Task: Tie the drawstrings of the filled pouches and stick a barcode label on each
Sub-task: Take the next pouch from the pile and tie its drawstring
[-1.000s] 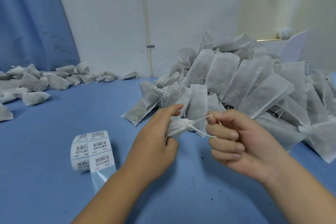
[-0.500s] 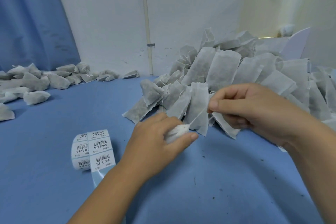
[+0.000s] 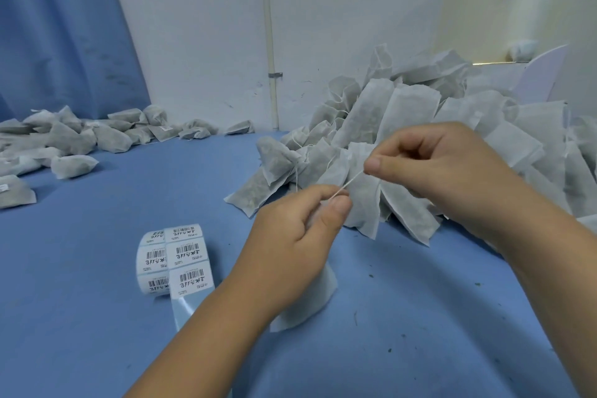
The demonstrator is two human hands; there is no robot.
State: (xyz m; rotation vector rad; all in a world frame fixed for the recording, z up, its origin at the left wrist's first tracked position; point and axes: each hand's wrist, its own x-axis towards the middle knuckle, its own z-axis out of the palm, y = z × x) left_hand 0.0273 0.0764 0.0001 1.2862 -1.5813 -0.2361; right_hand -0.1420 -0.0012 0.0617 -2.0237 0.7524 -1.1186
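On the table [image 3: 97, 284]: left heap [image 3: 74, 142], pouches lying loose by the far edge; label roll [image 3: 174, 258], barcodes up, beside the left forearm; left hand [image 3: 290, 236], curled round the gathered neck of a pouch [image 3: 310, 297], which looks light, soft and thin-walled, best held at that neck; drawstring [image 3: 350, 179], fine, probably slippery, taut; right hand [image 3: 429, 168], pinching its end, near the left hand but apart; pile [image 3: 484, 126], more pouches behind.

Blue table [image 3: 97, 317], white wall [image 3: 200, 42].
Blue curtain [image 3: 58, 26] hangs at ten o'clock; a white pipe [image 3: 266, 10] climbs the wall at twelve.
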